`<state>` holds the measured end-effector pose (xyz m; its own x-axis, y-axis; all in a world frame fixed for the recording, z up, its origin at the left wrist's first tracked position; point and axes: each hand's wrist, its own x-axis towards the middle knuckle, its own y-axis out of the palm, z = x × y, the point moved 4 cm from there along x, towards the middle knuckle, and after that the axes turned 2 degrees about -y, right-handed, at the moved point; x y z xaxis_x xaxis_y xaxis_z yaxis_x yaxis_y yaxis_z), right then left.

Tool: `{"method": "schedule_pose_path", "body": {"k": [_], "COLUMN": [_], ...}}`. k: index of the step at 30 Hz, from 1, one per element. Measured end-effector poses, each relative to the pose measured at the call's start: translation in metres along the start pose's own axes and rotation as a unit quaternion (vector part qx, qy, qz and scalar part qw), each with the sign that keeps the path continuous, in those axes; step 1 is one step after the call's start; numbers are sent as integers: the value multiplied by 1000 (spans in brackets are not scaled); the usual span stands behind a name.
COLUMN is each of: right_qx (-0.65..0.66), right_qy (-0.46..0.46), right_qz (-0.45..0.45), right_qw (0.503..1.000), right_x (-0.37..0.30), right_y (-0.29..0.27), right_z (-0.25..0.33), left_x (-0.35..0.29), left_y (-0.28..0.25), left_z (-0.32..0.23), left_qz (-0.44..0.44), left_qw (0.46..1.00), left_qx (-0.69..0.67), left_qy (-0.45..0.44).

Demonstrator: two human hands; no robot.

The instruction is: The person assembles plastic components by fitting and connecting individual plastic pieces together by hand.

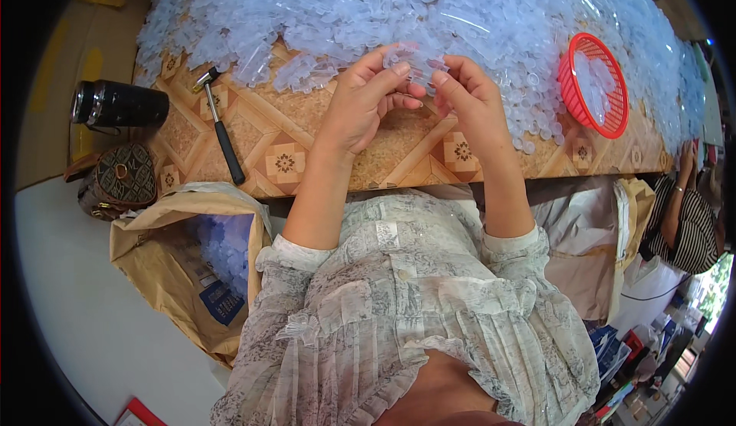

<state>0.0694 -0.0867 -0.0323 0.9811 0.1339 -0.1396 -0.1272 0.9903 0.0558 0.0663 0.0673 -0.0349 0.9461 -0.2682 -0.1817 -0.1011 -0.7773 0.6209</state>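
A translucent clear plastic piece (420, 59) is held up between my two hands, over the near edge of the big pile. My left hand (374, 88) pinches one end between thumb and fingers. At the other end, the thumb and fingers of my right hand (469, 92) close on the same piece. Its exact shape is partly covered by my fingers. Just beyond both hands spreads a heap of similar bluish-clear plastic pieces (322, 12) on the patterned tabletop (268, 119).
A hammer (222, 131) lies left on the table, near a black flask (123, 105) and a brown patterned bag (119, 180). At the right stands a red basket (566, 81) holding clear pieces. A paper sack (146, 265) opens below left. Another person (682, 226) is at far right.
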Motion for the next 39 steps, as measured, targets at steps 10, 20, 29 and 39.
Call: {"method": "schedule_pose_path", "body": {"k": [10,20,29,39], "right_qx": [210,-532,-452,-2], "right_qy": [165,-143,-151,32], "right_qz": [122,-104,-73,7], "right_qw": [956,828,876,999], "right_x": [-31,-36,-16,-14], "right_y": [32,-38,-39,-60], "right_z": [-15,20,10,8], "left_x": [-15,-15,-15,-16], "left_y": [-19,-32,-25,-17], "left_z": [1,7,12,18], "left_qz": [43,-18,2,47], "left_qw": [998,1000,1000,998], "left_qx": [47,3,15,-20], "left_qy": [17,-12,-21,-41]}}
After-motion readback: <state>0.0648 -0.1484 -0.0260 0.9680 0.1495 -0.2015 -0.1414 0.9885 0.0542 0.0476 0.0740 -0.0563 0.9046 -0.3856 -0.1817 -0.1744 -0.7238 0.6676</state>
